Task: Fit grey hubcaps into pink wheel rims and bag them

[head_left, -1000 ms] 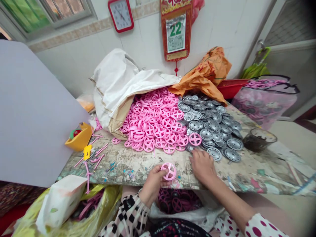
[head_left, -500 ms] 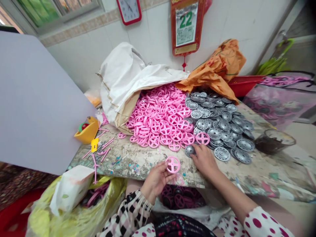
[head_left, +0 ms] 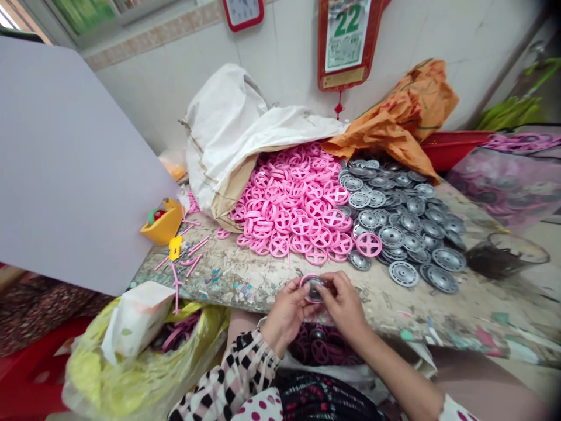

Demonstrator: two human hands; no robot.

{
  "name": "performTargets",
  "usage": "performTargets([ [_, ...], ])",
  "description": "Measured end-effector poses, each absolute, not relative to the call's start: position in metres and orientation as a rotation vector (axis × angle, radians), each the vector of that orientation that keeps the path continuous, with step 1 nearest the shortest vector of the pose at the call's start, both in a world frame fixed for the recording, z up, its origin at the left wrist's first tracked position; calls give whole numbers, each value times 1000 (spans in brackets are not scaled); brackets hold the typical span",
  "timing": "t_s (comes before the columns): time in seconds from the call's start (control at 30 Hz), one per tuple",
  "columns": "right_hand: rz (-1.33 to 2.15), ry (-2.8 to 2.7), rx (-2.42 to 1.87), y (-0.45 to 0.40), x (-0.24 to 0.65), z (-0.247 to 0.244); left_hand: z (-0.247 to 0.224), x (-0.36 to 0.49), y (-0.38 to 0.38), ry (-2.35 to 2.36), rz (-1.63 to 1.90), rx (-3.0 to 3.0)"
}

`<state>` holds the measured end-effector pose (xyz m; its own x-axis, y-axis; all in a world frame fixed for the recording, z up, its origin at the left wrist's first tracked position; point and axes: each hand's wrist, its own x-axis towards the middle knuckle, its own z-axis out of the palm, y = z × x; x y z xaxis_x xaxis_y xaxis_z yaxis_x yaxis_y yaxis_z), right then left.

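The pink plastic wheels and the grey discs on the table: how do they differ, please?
The pink wheels are open, with cross-shaped spokes, while the grey discs have closed, ribbed faces. The pink wheels lie in a high heap; the grey discs lie in a lower, more spread layer. Both are round and flat.

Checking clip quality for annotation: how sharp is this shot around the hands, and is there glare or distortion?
Head view: the left hand, right hand and pink plastic wheel look reasonably sharp under soft, even light; the window at top left is overexposed; the wide lens bows the workbench edge.
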<state>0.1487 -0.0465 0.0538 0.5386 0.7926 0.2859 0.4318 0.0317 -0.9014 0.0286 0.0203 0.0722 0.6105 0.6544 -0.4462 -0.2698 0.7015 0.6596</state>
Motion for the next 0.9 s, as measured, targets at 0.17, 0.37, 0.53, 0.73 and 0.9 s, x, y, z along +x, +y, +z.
performTargets([
  [0.17,360,-1169,-1651,-50,146,65,77,25,17,710,595,671],
  [0.37,698,-1165,-1605,-50,151,73,82,26,16,795,628,828],
  [0.53,746,-929,-1478,-48,142,62,82,29,16,791,595,928],
  [0.73,913,-722,-1315,-45,137,60,83,23,19,758,625,1220],
  [0.9,1003,-917,-1355,-54,137,59,80,4,21,732,434,1364],
])
